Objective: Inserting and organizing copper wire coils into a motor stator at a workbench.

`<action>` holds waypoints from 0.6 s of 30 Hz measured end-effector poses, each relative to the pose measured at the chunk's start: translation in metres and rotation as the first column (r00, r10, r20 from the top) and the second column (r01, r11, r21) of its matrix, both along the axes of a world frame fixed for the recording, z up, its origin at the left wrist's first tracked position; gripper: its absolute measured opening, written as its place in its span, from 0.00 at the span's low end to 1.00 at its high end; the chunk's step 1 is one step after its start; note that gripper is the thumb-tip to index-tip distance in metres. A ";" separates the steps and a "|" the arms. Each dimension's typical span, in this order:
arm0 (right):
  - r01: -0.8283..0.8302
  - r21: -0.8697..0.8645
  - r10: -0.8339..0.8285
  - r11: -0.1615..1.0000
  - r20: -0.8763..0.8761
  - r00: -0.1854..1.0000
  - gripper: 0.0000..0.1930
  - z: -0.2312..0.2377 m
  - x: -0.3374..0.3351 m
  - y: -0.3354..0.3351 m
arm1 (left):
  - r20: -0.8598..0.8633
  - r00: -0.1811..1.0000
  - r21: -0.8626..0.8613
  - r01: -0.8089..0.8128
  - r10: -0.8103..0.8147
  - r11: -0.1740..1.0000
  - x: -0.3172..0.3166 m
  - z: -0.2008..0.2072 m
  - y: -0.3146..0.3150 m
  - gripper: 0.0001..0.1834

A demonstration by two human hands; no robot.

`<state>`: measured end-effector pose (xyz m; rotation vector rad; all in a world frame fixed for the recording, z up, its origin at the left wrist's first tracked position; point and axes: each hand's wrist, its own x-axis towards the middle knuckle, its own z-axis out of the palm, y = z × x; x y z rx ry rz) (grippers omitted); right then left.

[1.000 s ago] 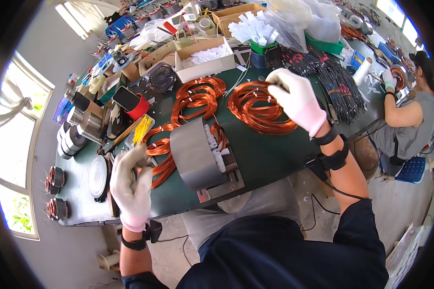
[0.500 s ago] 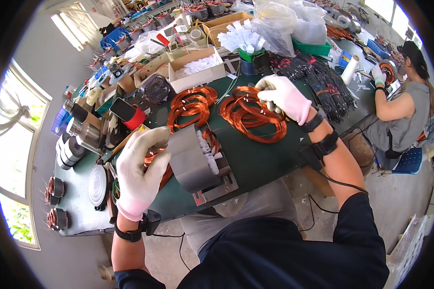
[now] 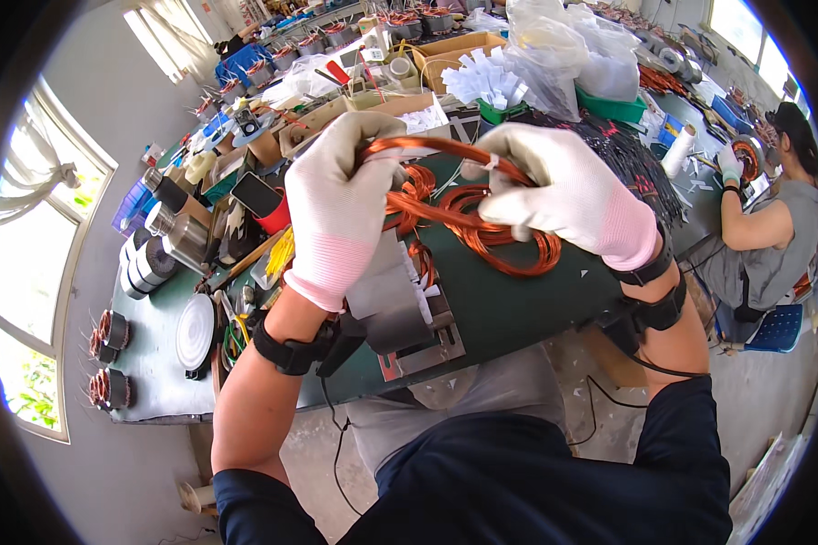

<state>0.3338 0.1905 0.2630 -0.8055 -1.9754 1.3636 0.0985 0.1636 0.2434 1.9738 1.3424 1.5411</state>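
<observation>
A loop of copper wire coil (image 3: pixel 443 145), tied with small white bands, is stretched between my gloved hands above the table. My left hand (image 3: pixel 341 195) grips its left end with fingers curled. At the other end, my right hand (image 3: pixel 554 186) pinches it near a white tie. Below the held coil, a grey motor stator core (image 3: pixel 386 309) lies on its side on a metal stand (image 3: pixel 427 354), white insulating strips showing at its right end. Beyond it, more copper coils (image 3: pixel 509 250) rest on the green table, partly hidden by my hands.
On the left stand a metal flask (image 3: pixel 184 234), a phone (image 3: pixel 253 195) in a red holder and a white round lid (image 3: pixel 195 331). A green container of white strips (image 3: pixel 486 82) and black sleeved leads (image 3: pixel 609 154) lie behind. At right a co-worker (image 3: pixel 768 218) sits by the table.
My right hand has lifted a copper coil off the table and brought it left toward me. My left hand has risen from beside the stator core and taken hold of it.
</observation>
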 end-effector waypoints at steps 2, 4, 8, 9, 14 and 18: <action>0.078 0.177 -0.076 0.981 -0.014 0.997 0.11 -0.027 0.010 0.019 | 0.238 0.960 -0.218 0.199 -0.146 0.955 0.012 0.006 -0.002 0.09; 0.345 0.311 -0.349 0.885 -0.046 0.936 0.09 -0.042 0.017 0.033 | 0.310 0.913 -0.401 0.379 -0.265 0.834 0.023 0.009 -0.005 0.14; 0.478 0.529 -0.345 0.701 -0.335 0.877 0.09 -0.057 0.013 0.043 | 0.373 0.796 -0.385 0.601 -0.478 0.701 0.025 0.007 -0.003 0.18; 0.547 0.593 -0.409 0.591 -0.364 0.837 0.11 -0.050 0.010 0.030 | 0.444 0.782 -0.319 0.595 -0.438 0.738 0.027 0.007 -0.007 0.17; 0.465 0.841 -0.271 0.277 -0.396 0.877 0.24 -0.075 0.014 -0.034 | 0.596 0.736 -0.130 0.482 -0.320 0.866 0.028 -0.004 -0.025 0.17; 0.365 0.103 -0.322 0.925 -0.292 0.900 0.25 -0.127 -0.044 -0.051 | 0.633 0.713 -0.054 0.430 -0.303 0.901 0.045 -0.006 -0.029 0.18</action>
